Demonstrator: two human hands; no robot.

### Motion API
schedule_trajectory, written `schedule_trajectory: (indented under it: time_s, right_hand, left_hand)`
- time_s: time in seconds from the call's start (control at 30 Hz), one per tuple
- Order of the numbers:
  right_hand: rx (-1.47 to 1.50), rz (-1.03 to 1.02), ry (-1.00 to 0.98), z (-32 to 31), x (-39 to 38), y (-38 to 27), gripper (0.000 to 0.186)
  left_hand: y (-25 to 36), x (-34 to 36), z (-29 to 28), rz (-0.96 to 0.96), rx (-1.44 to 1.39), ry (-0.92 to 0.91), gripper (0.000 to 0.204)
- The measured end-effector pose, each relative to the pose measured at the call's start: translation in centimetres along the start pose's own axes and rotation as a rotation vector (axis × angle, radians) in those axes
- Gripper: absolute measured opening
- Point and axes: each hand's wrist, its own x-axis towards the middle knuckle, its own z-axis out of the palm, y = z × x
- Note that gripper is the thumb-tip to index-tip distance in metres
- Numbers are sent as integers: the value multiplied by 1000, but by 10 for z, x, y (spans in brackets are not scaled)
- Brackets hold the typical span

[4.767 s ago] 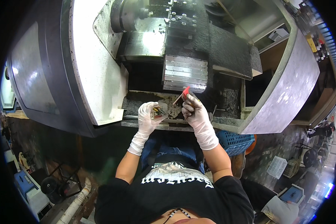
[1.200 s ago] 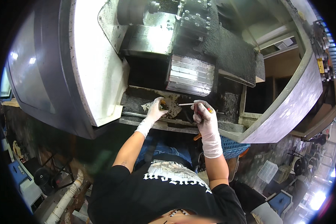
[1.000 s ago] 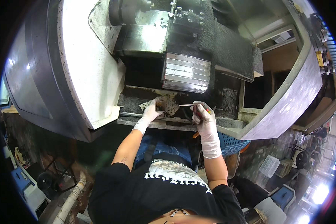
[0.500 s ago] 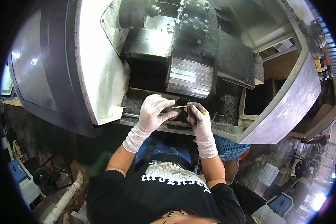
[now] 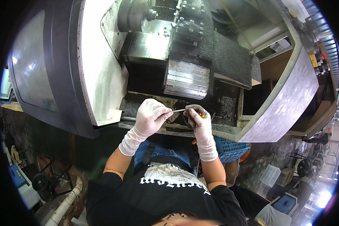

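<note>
My left hand (image 5: pixel 150 116), in a white glove, is closed with thumb and fingertips pinched on the left end of a thin metal rod (image 5: pixel 179 110). Across from it, my right hand (image 5: pixel 200 122) grips the rod's other end; this glove is blackened at the fingers. A small red and yellow piece (image 5: pixel 202 115) shows between the right fingers, and whether it belongs to the rod I cannot tell. Both hands are held above the front sill of an open lathe-like machine.
A ribbed metal cover (image 5: pixel 187 79) lies beyond my hands, under a tool block (image 5: pixel 190 28) with several bolts. The chuck (image 5: pixel 132 15) is at the far left. Dark chips coat the machine's inside. A blue plastic basket (image 5: pixel 231 148) stands by my right forearm.
My left fingers, looser around the rod's tip before, now pinch its end. The right fingers have curled closer over the rod. The view has shifted slightly.
</note>
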Motion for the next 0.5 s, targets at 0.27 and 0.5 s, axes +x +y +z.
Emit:
schedule_trajectory:
  time_s: [0.27, 0.5]
  right_hand:
    - [-71, -19, -35, 8, -3, -8, 11]
    - [237, -22, -154, 6, 4, -8, 21]
  left_hand:
    - [1, -12, -8, -729, -815, -158, 10]
    - [-10, -12, -12, -738, -699, 115, 16]
